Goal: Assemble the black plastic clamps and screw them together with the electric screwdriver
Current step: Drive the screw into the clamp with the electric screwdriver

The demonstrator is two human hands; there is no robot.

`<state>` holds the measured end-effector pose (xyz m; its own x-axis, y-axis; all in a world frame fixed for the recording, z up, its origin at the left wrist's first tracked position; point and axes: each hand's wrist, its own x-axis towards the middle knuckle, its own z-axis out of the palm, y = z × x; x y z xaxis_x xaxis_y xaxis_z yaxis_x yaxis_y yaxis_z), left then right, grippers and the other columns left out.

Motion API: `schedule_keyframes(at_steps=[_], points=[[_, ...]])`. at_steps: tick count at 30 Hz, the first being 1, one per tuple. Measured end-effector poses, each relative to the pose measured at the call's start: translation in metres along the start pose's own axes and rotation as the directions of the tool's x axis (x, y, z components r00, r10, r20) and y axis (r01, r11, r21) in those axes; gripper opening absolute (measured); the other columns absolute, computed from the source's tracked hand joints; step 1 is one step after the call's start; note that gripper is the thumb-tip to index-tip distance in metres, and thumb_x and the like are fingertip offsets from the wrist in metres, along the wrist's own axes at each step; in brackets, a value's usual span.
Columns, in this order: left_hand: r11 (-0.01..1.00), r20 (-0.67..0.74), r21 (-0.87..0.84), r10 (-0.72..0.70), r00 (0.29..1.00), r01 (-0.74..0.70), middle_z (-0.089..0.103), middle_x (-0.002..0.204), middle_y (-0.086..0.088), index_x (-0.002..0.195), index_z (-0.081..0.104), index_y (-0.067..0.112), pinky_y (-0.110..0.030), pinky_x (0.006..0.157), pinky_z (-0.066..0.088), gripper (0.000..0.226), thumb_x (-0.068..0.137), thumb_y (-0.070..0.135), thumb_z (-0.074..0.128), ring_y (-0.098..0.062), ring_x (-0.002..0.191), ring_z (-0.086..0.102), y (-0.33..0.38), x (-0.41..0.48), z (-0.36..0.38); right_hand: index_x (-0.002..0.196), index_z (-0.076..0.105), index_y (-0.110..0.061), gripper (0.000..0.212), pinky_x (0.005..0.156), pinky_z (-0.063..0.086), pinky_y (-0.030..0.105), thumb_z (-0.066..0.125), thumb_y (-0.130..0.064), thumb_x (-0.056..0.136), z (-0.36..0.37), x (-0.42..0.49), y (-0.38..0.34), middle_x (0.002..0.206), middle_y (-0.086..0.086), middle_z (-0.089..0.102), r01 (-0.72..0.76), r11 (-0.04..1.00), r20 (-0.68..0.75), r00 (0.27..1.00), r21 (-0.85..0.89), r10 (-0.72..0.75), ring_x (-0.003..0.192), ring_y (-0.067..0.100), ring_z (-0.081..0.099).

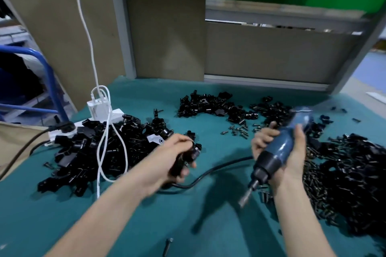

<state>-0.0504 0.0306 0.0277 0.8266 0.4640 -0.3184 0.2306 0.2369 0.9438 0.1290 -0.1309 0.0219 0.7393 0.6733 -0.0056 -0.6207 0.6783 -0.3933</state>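
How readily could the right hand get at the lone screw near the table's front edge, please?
Probably not yet: the right hand grips the electric screwdriver, though the screw itself lies uncovered.

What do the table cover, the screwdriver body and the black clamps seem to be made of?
Table cover: likely felt-like fabric, teal and matte, no glare. Screwdriver body: probably glossy blue plastic, with pale highlights, though blurred. Black clamps: apparently moulded plastic, semi-glossy, faint sheen on edges.

Factory assembly bench.
Teal worktop [208, 233], heaps of black plastic parts [94, 152], loose screws [238, 130], power strip [117, 113], framed partition boards [167, 27].
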Motion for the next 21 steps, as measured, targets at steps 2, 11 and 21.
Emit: schedule_keyframes(at_steps=[2, 11, 21], points=[[0.850, -0.172, 0.500, 0.285, 0.943, -0.166, 0.070, 0.075, -0.002, 0.098, 0.052, 0.025, -0.027, 0.047, 0.047, 0.006, 0.097, 0.020, 0.050, -0.016, 0.054, 0.060, 0.030, 0.018, -0.017, 0.106, 0.055, -0.015, 0.048, 0.050, 0.050, 0.023, 0.077, -0.036, 0.068, -0.019, -0.009, 0.017, 0.070, 0.000, 0.059, -0.033, 0.932, -0.305, 0.948, -0.361, -0.084, 0.052, 0.013, 0.055], [-0.162, -0.136, 0.978, -0.005, 0.991, 0.133, 0.061, 0.107, -0.009, 0.097, 0.059, 0.012, -0.032, 0.077, 0.048, 0.020, 0.086, 0.017, 0.045, -0.025, 0.092, 0.058, 0.086, 0.108, -0.026, 0.143, 0.035, -0.032, 0.066, 0.081, 0.055, 0.042, 0.067, -0.016, 0.088, -0.040, -0.032, 0.070, 0.111, -0.002, 0.063, -0.170, 0.622, -0.323, 0.936, -0.764, -0.142, 0.091, 0.018, 0.065], [-0.293, -0.198, 0.945, -0.164, 0.966, 0.144, 0.063, 0.102, -0.012, 0.110, 0.059, 0.004, -0.030, 0.072, 0.046, 0.030, 0.094, 0.020, 0.038, -0.024, 0.080, 0.059, 0.110, 0.191, 0.055, 0.149, 0.012, -0.041, 0.072, 0.116, -0.009, 0.021, 0.049, -0.010, 0.095, -0.047, -0.027, 0.078, 0.145, -0.034, -0.029, 0.027, 0.012, 0.022, 0.955, -1.000, -0.295, 0.132, -0.008, -0.037]])
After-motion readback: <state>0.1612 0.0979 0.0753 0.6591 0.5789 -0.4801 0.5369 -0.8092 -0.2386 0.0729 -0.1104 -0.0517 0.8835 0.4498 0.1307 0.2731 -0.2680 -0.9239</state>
